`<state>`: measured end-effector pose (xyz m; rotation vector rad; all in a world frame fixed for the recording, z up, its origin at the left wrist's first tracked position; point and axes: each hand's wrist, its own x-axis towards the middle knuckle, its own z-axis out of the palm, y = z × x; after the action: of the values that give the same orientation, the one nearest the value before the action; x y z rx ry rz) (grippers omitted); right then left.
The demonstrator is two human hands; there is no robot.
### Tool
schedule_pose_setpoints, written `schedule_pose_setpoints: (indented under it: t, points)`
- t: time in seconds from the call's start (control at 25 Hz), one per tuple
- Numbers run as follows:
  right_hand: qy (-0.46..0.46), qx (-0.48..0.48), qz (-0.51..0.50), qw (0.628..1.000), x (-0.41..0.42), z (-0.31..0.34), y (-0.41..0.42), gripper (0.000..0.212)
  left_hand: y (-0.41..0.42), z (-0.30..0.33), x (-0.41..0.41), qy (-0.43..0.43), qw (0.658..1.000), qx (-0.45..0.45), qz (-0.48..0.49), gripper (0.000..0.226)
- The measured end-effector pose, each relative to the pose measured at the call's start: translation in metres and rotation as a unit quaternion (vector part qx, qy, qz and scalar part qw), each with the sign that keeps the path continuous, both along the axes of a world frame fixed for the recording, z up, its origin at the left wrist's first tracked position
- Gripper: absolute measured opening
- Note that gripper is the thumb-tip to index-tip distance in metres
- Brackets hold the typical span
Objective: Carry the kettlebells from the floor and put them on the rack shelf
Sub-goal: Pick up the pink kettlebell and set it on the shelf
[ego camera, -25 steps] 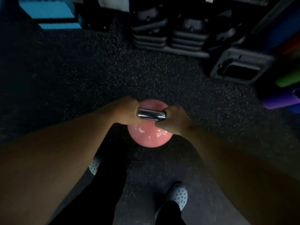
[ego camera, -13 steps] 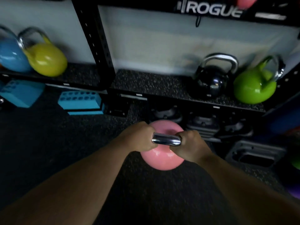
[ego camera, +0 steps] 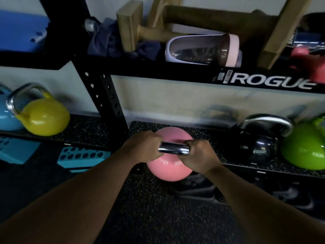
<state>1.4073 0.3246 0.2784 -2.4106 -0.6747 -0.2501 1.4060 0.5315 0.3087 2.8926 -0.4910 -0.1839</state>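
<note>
1. Black steel rack shelf (ego camera: pixel 175 128) waits with a black kettlebell (ego camera: pixel 258 147) and a green kettlebell (ego camera: pixel 304 150) at its right end.
2. Left hand (ego camera: pixel 142 148) and right hand (ego camera: pixel 198 155) clamp fingers around the chrome handle (ego camera: pixel 174 150); the pink kettlebell (ego camera: pixel 168 166) hangs at the shelf edge.
3. Likely heavy, rigid and glossy-slick; the handle is the sure hold.

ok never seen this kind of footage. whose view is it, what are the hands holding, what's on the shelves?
There is no robot: a person wears one wide-angle camera on the head, which looks forward and down, so the forearms come in from the bottom. The left hand and the right hand both grip the chrome handle of a pink kettlebell, held in the air at the front edge of the lower rack shelf. On that shelf, to the right, stand a black kettlebell and a green kettlebell. In the bay to the left sit a yellow kettlebell and a blue kettlebell. The upper shelf holds wooden pieces, a cloth and a shaker bottle.
</note>
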Motion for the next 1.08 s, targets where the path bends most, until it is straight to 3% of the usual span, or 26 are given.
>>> schedule_pose_setpoints:
  t: [0.2,0.48,0.88,1.08]
  points:
    - [0.027,-0.008,-0.028,0.999,0.066,-0.005,0.031,0.015,0.028,-0.008,0.064,-0.027,1.000,-0.003,0.004,0.007]
    - [0.081,-0.006,-0.079,0.994,0.111,-0.025,0.067,0.020,0.055,-0.031,0.113,-0.047,0.998,-0.022,0.018,0.020]
    - [0.174,-0.025,-0.153,0.972,0.165,-0.019,0.078,0.014,0.056,-0.050,0.177,-0.045,0.990,-0.109,0.080,0.012]
    - [0.160,-0.038,-0.164,0.973,0.178,-0.019,0.082,0.010,0.057,-0.058,0.196,-0.049,0.990,-0.117,0.067,0.024]
